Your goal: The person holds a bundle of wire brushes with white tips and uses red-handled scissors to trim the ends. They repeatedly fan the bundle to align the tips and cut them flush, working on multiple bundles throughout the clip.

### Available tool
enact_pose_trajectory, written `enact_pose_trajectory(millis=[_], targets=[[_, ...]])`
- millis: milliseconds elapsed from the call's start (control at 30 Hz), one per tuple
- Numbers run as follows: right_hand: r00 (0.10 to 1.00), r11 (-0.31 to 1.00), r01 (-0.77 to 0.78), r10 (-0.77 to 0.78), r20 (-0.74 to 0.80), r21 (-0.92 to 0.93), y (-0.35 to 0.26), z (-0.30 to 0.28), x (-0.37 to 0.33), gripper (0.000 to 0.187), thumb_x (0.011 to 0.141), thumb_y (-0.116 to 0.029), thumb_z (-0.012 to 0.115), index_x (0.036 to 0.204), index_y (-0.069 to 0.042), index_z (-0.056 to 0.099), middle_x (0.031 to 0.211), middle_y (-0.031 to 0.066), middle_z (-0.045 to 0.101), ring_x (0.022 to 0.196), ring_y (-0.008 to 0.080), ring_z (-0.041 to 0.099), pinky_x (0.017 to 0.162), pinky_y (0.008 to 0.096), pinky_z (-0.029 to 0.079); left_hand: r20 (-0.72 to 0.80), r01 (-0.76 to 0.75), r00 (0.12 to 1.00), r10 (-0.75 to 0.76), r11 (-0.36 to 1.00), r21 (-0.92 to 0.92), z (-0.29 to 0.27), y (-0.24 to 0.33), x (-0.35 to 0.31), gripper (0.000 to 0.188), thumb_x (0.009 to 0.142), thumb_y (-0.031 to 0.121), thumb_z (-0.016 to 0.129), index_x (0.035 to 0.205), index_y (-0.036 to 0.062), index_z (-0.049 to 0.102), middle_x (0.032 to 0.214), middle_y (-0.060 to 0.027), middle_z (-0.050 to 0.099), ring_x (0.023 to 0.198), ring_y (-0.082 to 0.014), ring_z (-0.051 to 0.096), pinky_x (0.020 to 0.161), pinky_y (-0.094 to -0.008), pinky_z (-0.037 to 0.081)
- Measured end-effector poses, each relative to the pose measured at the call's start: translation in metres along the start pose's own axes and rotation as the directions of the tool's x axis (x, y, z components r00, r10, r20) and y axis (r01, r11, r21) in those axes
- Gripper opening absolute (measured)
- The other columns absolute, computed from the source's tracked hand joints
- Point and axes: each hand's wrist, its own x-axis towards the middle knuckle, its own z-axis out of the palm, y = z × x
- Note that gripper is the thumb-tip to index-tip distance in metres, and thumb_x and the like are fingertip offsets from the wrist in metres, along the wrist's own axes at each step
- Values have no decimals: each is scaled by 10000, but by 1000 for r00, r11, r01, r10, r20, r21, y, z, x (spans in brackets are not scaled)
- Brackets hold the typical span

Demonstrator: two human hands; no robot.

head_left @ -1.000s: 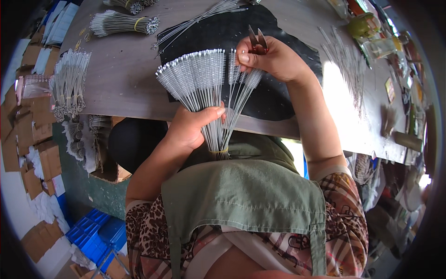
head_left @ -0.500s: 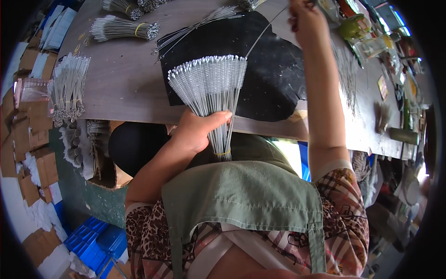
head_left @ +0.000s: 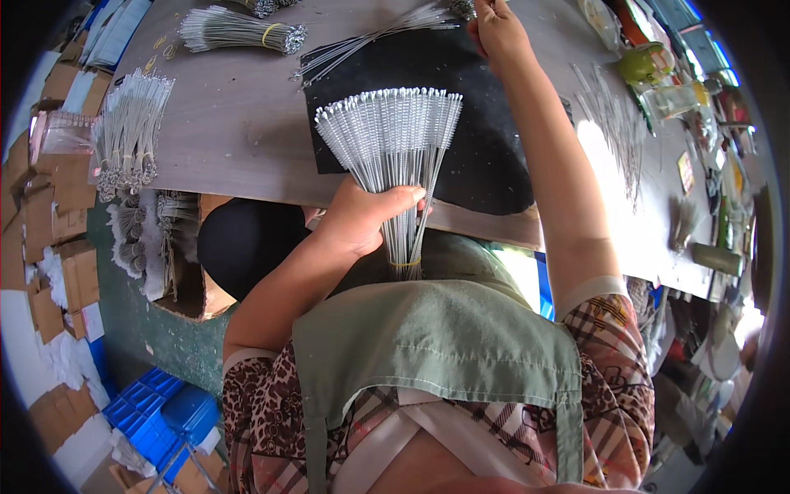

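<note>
My left hand is wrapped round a fanned bundle of thin wire tube brushes, bristled ends up. A yellow rubber band circles the stems below my fist. Beyond the fan lies a black mat. My right hand is stretched over the mat's far edge, its fingers bent together; what they hold, if anything, does not show. Loose wire brushes lie across the mat's far left corner, left of that hand.
Banded brush bundles lie on the table: one bundle at the far left, others at the left edge. Scattered wires lie right of my right arm, near a green container. Blue crates stand on the floor.
A single long wire reaching from the fan toward my right hand no longer shows there. My right hand has come left in the picture, while the fan and table have shifted slightly right.
</note>
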Motion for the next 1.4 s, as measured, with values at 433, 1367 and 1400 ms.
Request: enact_pose_trajectory(millis=[433, 1367, 1400], targets=[[842, 679, 248, 202, 501, -691, -40, 78, -117, 470, 885, -536, 513, 744, -88, 530, 593, -53, 450, 521, 50, 423, 487, 215, 376, -1, 18, 1000, -18, 1000, 5, 10, -5, -8, 204, 793, 3, 608, 990, -7, 560, 861, -98, 610, 795, -194, 621, 751, -357, 535], [648, 924, 251, 61, 759, -289, -25, 35, -116, 247, 787, -226, 741, 884, -75, 571, 713, -41, 537, 670, 80, 574, 654, 215, 462, -201, 14, 980, -13, 1000, 3, 22, -11, -8, 255, 805, 21, 603, 1046, -54, 571, 924, -148, 634, 857, -263, 637, 786, -425, 541], [674, 929, 221, 74, 735, -296, -26, 36, -119, 247, 785, -232, 743, 875, -78, 572, 716, -40, 537, 665, 79, 571, 655, 216, 462, -203, 13, 979, -13, 1000, -2, 23, -11, -8, 260, 805, 26, 604, 1050, -54, 570, 928, -148, 634, 860, -263, 637, 785, -424, 542]])
